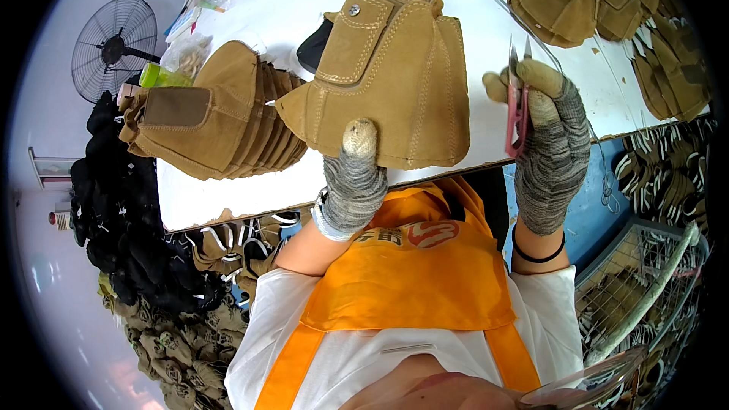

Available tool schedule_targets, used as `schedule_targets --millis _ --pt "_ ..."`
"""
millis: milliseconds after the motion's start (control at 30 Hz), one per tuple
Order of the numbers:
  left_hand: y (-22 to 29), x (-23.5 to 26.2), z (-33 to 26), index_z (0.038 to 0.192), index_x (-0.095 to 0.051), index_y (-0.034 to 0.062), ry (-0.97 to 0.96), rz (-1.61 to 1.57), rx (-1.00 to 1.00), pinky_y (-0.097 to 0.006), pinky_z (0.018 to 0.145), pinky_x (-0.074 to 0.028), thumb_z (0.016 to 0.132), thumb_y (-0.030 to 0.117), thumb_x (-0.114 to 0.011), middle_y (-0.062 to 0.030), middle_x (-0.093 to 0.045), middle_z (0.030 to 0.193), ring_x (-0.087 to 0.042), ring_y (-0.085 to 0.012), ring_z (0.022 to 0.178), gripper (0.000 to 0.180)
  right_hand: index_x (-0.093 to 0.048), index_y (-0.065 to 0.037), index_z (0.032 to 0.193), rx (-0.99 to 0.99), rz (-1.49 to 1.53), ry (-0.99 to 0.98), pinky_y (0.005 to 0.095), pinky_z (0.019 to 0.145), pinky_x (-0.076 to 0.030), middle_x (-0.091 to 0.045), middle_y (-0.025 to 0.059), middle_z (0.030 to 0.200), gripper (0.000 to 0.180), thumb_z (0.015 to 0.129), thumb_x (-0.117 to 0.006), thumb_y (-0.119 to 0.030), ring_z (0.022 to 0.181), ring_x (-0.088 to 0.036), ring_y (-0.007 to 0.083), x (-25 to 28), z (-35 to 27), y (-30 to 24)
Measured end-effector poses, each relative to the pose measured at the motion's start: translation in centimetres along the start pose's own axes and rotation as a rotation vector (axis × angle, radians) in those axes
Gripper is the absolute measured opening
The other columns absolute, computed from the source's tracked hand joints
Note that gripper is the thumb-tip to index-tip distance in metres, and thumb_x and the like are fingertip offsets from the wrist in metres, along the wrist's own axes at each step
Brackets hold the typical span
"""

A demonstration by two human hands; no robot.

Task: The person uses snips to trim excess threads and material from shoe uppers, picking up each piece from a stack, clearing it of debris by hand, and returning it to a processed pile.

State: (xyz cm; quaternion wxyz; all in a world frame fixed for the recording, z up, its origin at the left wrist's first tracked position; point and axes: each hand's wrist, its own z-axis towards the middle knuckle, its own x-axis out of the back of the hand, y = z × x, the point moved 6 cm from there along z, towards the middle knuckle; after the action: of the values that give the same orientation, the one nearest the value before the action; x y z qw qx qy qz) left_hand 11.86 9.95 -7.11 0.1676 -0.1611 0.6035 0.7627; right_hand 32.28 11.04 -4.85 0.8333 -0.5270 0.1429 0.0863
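Observation:
My left hand [355, 182], in a grey knit glove, holds up a tan suede boot upper [387, 76] with a metal snap on its strap, thumb pressed on the lower edge. My right hand [548, 137], gloved the same, grips a pair of small pink thread snips [518, 106], blades pointing up, just to the right of the upper and apart from it. Both hands hover over the white table [250, 190].
A stack of matching tan uppers [220, 121] lies on the table's left. More tan pieces [600, 0] pile at the far right and top. A floor fan [114, 45] stands at left. Dark and tan parts [144, 258] heap on the floor; a wire basket [645, 281] sits at right.

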Motion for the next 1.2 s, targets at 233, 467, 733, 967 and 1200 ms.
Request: schedule_targets --millis 233,467,733,967,1200 --pt "-1.4 0.6 -0.3 0.125 -0.046 -0.0009 -0.029 0.38 -0.023 -0.035 0.084 -0.051 0.088 0.021 -0.062 -0.0153 -0.057 0.116 -0.061 -0.0227 0.099 0.046 -0.055 0.002 0.111 0.051 0.283 -0.111 0.0314 0.075 -0.054 -0.063 0.0185 0.1 0.027 0.088 -0.06 -0.012 0.087 -0.065 0.0212 -1.2 0.2 1.3" --pt "-1.6 -0.8 -0.7 0.125 -0.045 -0.0012 -0.068 0.315 0.051 -0.035 0.084 -0.051 0.088 0.022 -0.062 -0.0154 -0.057 0.116 -0.06 -0.0224 0.099 0.047 -0.056 -0.001 0.099 0.196 -0.03 0.053 0.0234 0.053 -0.047 -0.062 0.0085 0.074 0.025 0.085 -0.066 -0.018 0.057 -0.056 0.0138 -3.4 -0.3 0.3" --pt "-1.6 -1.1 -0.5 0.124 -0.046 -0.0015 -0.044 0.161 0.111 -0.035 0.084 -0.051 0.087 0.022 -0.062 -0.0154 -0.057 0.115 -0.061 -0.022 0.099 0.047 -0.056 -0.003 0.096 0.269 -0.281 -0.113 0.026 0.075 -0.047 -0.059 0.0061 0.091 0.024 0.08 -0.071 -0.013 0.081 -0.056 0.0129 -4.5 -0.2 0.3" --pt "-1.5 -1.2 -0.1 0.124 -0.046 -0.0019 -0.029 0.096 0.13 -0.035 0.084 -0.051 0.087 0.023 -0.062 -0.0154 -0.057 0.115 -0.061 -0.0217 0.098 0.047 -0.055 -0.001 0.104 0.296 -0.2 -0.028 0.0262 0.068 -0.05 -0.06 0.0081 0.09 0.028 0.082 -0.068 -0.011 0.072 -0.057 0.0132 -3.9 0.1 0.8" --pt "-1.6 -1.4 0.1 0.123 -0.046 -0.0022 -0.024 0.07 0.143 -0.034 0.084 -0.051 0.087 0.023 -0.062 -0.0154 -0.058 0.114 -0.061 -0.0213 0.098 0.047 -0.058 0.001 0.105 0.454 -0.404 -0.156 0.027 0.069 -0.052 -0.063 0.0085 0.089 0.03 0.082 -0.069 -0.014 0.072 -0.061 0.0145 -4.9 0.1 -0.1"
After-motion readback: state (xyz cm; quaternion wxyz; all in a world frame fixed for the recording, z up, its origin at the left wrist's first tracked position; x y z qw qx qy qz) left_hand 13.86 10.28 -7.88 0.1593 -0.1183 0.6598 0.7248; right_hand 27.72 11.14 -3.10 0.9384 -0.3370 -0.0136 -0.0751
